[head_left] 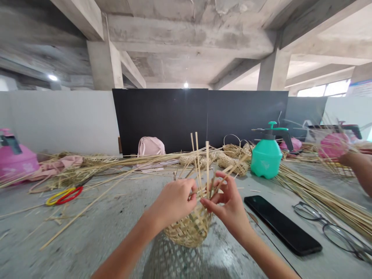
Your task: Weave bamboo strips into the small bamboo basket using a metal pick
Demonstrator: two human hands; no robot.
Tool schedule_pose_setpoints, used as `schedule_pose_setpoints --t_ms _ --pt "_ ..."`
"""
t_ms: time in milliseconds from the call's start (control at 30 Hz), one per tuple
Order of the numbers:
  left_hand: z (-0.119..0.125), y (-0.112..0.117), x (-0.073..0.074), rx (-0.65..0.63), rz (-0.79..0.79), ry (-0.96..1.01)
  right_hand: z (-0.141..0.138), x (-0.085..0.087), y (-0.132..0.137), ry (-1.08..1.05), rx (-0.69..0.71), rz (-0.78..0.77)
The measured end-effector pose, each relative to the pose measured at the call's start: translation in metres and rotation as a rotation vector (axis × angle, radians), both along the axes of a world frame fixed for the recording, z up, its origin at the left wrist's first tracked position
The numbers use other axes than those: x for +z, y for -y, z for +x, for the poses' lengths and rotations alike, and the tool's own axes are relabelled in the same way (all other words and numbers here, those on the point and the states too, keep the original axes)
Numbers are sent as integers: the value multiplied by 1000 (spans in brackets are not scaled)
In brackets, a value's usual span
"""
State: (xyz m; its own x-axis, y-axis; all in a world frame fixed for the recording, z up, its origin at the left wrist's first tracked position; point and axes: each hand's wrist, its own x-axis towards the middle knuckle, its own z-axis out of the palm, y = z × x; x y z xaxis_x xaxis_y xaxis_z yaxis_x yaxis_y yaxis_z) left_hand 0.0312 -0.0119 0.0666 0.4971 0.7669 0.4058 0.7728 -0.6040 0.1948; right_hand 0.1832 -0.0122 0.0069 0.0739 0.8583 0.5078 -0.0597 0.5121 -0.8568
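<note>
A small woven bamboo basket (188, 228) stands on the grey table in front of me, with loose strips (197, 155) rising from its rim. My left hand (180, 197) is closed at the left of the rim, its fingers curled onto the weave and partly hiding it. At the right of the rim, my right hand (226, 199) pinches a bamboo strip between thumb and fingers. The basket's far side is hidden behind both hands.
A green spray bottle (266, 157), black phone (281, 224) and glasses (328, 224) lie to the right, near bundled strips (322, 193). Scissors (65, 195) and a pink sprayer (17, 161) are left. Woven pieces (232, 162) sit behind. Another person's hand (357, 159) works at far right.
</note>
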Motion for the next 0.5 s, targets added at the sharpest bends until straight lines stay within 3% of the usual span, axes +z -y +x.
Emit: schedule_pose_setpoints --t_ms 267,500 --pt "3 0 -6 -4 7 37 -2 3 2 -42 -8 -54" --pt "5 -8 -12 -42 -95 243 1 9 5 -67 21 -121"
